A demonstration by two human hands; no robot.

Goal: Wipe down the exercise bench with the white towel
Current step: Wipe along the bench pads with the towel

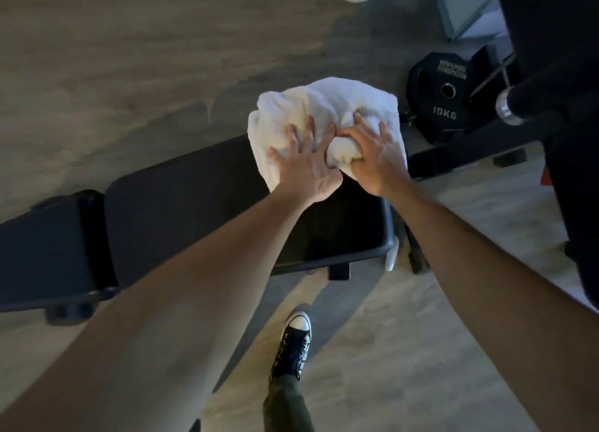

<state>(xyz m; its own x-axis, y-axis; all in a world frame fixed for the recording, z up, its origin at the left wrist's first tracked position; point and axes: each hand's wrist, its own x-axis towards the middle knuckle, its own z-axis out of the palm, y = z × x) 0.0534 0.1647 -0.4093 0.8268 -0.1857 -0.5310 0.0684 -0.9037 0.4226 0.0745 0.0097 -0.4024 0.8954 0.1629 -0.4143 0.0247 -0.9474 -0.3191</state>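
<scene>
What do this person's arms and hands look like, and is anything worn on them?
Both forearms are bare right up to the frame's edge, with no sleeves in view. The left hand and right hand wear no gloves, and no rings, watch or wristbands show. Fingers are slim, nails short. Further down, an olive-green trouser leg and black canvas sneaker with white toe cap appear.

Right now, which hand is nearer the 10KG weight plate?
Right. The right hand grips a bunched fold of the white towel on the side toward the 10KG weight plate; the left hand presses flat farther away.
</scene>
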